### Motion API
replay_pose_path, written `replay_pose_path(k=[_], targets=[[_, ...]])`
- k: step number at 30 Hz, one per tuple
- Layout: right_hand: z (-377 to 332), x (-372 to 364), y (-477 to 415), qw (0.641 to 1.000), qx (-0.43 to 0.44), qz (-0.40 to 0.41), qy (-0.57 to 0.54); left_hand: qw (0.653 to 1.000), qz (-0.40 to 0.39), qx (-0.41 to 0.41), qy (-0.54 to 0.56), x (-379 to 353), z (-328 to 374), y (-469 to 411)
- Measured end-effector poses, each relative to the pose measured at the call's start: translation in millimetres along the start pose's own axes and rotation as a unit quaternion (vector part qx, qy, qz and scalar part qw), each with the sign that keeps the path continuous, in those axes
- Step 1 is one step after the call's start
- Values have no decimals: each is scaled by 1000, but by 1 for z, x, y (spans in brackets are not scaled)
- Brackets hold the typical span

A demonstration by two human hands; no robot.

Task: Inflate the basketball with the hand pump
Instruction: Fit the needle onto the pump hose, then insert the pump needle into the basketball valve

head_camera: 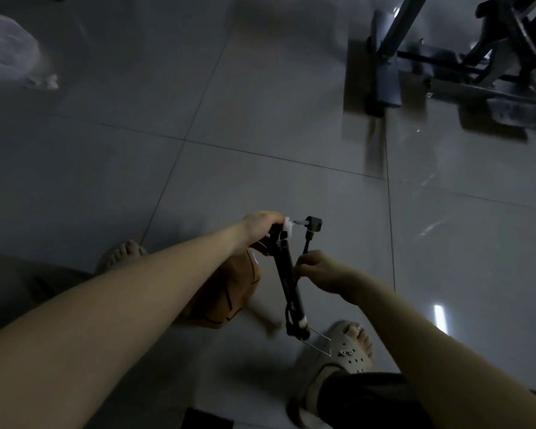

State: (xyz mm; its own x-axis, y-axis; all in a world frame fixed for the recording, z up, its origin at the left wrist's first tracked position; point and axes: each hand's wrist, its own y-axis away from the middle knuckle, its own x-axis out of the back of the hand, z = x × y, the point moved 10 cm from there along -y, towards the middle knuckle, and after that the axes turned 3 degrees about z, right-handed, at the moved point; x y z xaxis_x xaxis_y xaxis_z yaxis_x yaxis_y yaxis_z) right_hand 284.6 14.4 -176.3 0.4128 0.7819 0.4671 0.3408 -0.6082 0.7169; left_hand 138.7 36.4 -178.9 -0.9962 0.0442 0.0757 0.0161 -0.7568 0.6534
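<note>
Pretty dark shot. Left hand (262, 227) has its fingers curled round the top end of the black hand pump (287, 275), and the right hand (317, 270) is pinching the pump's thin hose (306, 244) just beside the barrel. The orange basketball (229, 294) sits on the tiled floor (260, 97), partly hidden under the left forearm.

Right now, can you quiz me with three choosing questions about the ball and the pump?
1. Where is the basketball? A on the tiled floor; B on a shelf; C in a box.
2. What colour is the hand pump? A white; B black; C red.
3. What is the left hand doing? A hanging idle; B gripping the pump's handle; C patting the ball.
Answers: A, it lies on tiles; B, its barrel is black; B, it curls round the handle, right hand pinches the hose.
</note>
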Motion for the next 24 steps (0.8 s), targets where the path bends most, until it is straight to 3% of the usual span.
replay_pose_path(k=[7, 12, 19, 21, 24], targets=[[-14, -31, -61, 996, 28, 76, -26, 995, 18, -17, -96, 30, -11, -61], [8, -20, -102, 973, -21, 131, -187, 995, -8, 41, -92, 37, -39, -114], [37, -30, -144, 967, -65, 153, -192, 999, 0, 15, -50, 41, -53, -142], [42, -32, -148, 965, -70, 166, -191, 996, 5, 1, -88, 50, -53, -137], [51, -39, -152, 966, -80, 165, -184, 966, 56, -44, -247, 78, -56, -111]])
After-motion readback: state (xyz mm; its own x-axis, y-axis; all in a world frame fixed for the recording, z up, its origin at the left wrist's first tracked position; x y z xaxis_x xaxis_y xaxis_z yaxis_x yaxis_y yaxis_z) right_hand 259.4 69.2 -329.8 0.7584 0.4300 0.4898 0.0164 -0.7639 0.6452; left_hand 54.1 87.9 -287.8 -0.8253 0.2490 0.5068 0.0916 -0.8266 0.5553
